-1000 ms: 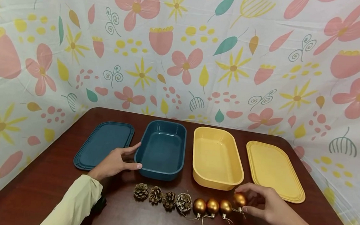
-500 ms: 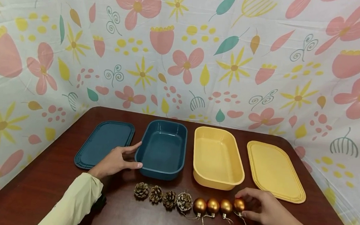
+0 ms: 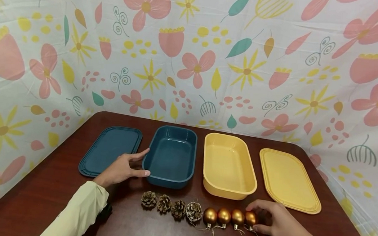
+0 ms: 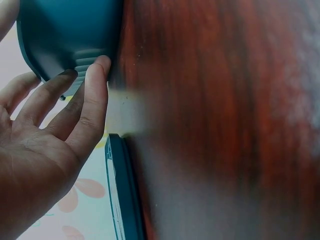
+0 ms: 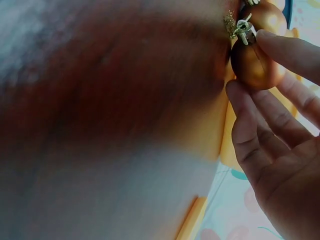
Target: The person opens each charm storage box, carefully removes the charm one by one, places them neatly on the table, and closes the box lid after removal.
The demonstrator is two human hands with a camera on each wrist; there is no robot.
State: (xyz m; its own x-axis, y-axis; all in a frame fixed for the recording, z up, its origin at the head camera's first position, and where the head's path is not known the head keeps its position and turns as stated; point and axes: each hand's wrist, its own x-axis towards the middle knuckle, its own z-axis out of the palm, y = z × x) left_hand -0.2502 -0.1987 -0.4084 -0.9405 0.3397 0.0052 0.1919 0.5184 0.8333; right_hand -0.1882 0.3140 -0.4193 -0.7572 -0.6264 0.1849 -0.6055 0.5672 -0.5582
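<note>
My left hand (image 3: 119,169) touches the left side and near corner of a deep blue plastic container (image 3: 169,181), fingers extended and thumb at the rim. In the left wrist view its fingertips lie against the blue wall (image 4: 85,30). At the right end of a row, my right hand (image 3: 278,221) pinches a gold Christmas bauble (image 3: 250,218) between thumb and fingers. The right wrist view shows this bauble (image 5: 255,67) with its metal cap and cord, close beside another bauble (image 5: 267,19). More gold baubles (image 3: 223,216) continue the row leftward, cords toward me.
Several pine cones (image 3: 164,204) extend the row to the left. A yellow container (image 3: 228,193) stands right of the blue one. A blue lid (image 3: 112,147) lies far left, a yellow lid (image 3: 290,178) far right. Floral cloth (image 3: 192,60) hangs behind the dark wooden table (image 3: 156,231).
The right hand has lowered the last bauble to the row's end and drawn it a little left against its neighbour. The left hand stays on the blue container.
</note>
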